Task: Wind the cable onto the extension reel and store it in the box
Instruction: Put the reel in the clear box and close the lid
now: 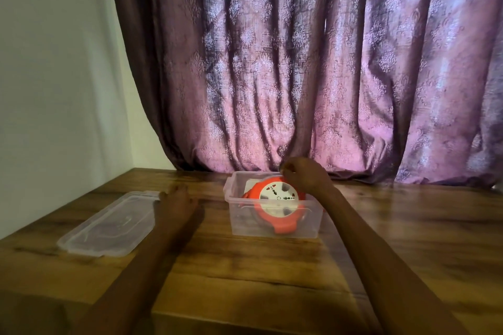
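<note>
Round orange reel (275, 205) w/ white socket face lies tilted in clear plastic box (272, 228). Right hand (303, 175) curled over its far rim, grip cannot tell. Left hand (177, 202) relaxed flat on wood table (245, 266), beside flat clear lid (109, 223).

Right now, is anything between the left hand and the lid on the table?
Nothing visible. The left hand is right at the near end of the clear lid, lying flat on the table. The reel already sits tilted inside the open box.

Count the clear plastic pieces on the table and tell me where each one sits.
2. The box stands mid-table with the orange reel leaning inside it. The lid lies flat to its left, beside the left hand. Nothing else of the kind shows.
</note>
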Demonstrator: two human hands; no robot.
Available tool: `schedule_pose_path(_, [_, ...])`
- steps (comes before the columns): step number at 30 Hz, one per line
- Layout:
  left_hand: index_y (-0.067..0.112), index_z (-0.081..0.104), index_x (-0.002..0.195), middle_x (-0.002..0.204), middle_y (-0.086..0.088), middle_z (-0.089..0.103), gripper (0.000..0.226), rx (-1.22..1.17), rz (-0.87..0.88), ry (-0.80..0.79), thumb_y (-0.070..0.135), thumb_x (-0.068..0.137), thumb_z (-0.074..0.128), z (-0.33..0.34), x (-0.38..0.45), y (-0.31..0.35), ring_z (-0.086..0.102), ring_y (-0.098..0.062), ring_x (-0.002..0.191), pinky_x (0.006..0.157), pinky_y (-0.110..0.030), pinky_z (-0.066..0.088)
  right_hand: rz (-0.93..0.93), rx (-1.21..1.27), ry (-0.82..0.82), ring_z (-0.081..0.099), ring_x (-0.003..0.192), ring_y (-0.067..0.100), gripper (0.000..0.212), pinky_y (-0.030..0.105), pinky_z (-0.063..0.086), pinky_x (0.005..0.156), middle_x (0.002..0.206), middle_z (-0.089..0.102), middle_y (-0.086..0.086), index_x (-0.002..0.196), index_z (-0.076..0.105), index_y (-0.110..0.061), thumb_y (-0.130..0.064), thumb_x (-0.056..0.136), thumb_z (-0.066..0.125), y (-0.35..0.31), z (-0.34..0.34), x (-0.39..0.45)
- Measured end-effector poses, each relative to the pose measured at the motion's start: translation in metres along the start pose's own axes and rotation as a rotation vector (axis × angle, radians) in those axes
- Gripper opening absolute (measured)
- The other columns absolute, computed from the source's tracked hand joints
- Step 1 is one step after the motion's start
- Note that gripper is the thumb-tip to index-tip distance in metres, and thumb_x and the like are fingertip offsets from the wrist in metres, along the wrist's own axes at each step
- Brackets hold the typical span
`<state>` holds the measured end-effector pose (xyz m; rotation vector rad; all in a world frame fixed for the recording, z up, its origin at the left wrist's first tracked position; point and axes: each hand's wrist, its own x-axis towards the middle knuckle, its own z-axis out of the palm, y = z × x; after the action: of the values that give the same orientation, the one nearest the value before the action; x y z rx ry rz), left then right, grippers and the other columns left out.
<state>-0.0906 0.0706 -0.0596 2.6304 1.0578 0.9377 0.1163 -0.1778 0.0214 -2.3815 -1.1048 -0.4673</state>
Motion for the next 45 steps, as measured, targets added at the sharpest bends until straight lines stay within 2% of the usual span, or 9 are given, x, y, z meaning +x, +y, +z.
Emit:
schedule_pose_path(4, [0.011,0.043,0.136,0.142,-0.015,0.048,0.054,0.293,-0.167,-0.142,0.043,0.093,0.046,-0.009,0.003,-0.055,0.046,-0.039,0.127,0.107,-0.06,0.031,-0.12,0.201,0.033,0.064,0.07,0.009,0.023,0.032,0.054,0.072,0.098,0.075,-0.004,0.104,0.074,-0.021,-0.037,0.096,0.059,-0.037,0.007,0.002])
schedule_pose_path(8, [0.018,0.064,0.1,0.096,-0.001,0.067,0.025,0.272,-0.079,-0.044,0.04,0.094,0.053,-0.015,0.002,-0.079,0.063,-0.018,0.083,0.075,-0.034,0.05,-0.16,0.238,0.057,0.068,0.088,0.015,0.02,0.035,0.053,0.079,0.097,0.075,-0.006,0.099,0.075,-0.025,-0.039,0.094,0.061,-0.066,0.022,0.008])
schedule_pose_path(15, [0.011,0.052,0.107,0.086,-0.005,0.065,0.029,0.121,0.206,0.168,0.034,0.092,0.062,-0.022,0.0,-0.059,0.058,-0.019,0.064,0.057,-0.032,0.047,-0.066,0.301,0.155,0.068,0.106,0.02,0.029,0.041,0.055,0.089,0.118,0.073,-0.004,0.117,0.071,-0.03,-0.023,0.095,0.054,-0.055,0.025,0.015])
schedule_pose_path(19, [0.017,0.053,0.124,0.104,-0.008,0.071,0.033,0.032,0.468,0.172,0.022,0.093,0.063,-0.044,0.022,-0.019,0.07,-0.029,0.086,0.071,-0.042,0.059,-0.102,0.229,0.22,0.071,0.091,0.022,0.063,0.035,0.057,0.064,0.151,0.047,-0.003,0.15,0.034,-0.038,-0.024,0.095,0.061,-0.028,0.015,0.01])
schedule_pose_path(22, [0.019,0.053,0.133,0.123,-0.004,0.068,0.035,-0.127,0.707,0.105,0.022,0.098,0.056,-0.058,0.027,0.024,0.067,-0.022,0.106,0.083,-0.038,0.057,-0.204,0.095,0.254,0.066,0.112,0.023,0.086,0.047,0.056,0.088,0.165,0.02,-0.009,0.155,0.015,-0.043,-0.037,0.089,0.071,-0.016,0.007,0.007])
schedule_pose_path(26, [0.02,0.053,0.133,0.125,0.003,0.066,0.033,-0.194,0.87,0.116,0.026,0.1,0.054,-0.058,0.024,0.074,0.065,-0.016,0.108,0.083,-0.027,0.052,-0.338,0.013,0.371,0.068,0.096,0.014,0.062,0.043,0.057,0.089,0.159,0.036,-0.005,0.146,0.046,-0.035,-0.024,0.089,0.067,-0.003,-0.007,-0.007])
schedule_pose_path(31, [0.017,0.061,0.118,0.116,-0.001,0.068,0.034,-0.227,0.991,0.227,0.042,0.096,0.052,-0.044,0.027,0.102,0.063,-0.02,0.105,0.093,-0.035,0.049,-0.305,0.116,0.418,0.062,0.119,0.013,0.04,0.03,0.055,0.088,0.147,0.052,-0.013,0.122,0.065,-0.032,-0.011,0.088,0.06,0.029,-0.02,-0.024])
schedule_pose_path(37, [0.025,0.055,0.125,0.126,0.0,0.06,0.065,-0.787,0.549,0.225,0.075,0.084,0.048,-0.042,0.035,0.092,0.054,-0.01,0.113,0.094,-0.026,0.046,-0.078,0.543,0.434,0.064,0.089,-0.011,0.016,0.017,0.051,0.07,0.111,0.069,-0.003,0.115,0.061,-0.017,-0.015,0.099,0.06,0.056,-0.03,-0.038])
schedule_pose_path(45, [0.014,0.056,0.14,0.137,-0.002,0.061,0.044,-1.117,0.334,0.268,0.036,0.102,0.05,-0.027,0.044,0.118,0.057,-0.012,0.126,0.103,-0.028,0.047,0.077,0.831,0.521,0.069,0.07,0.012,0.033,0.032,0.056,0.062,0.084,0.073,0.004,0.128,0.056,-0.026,-0.041,0.098,0.058,0.055,-0.026,-0.034])
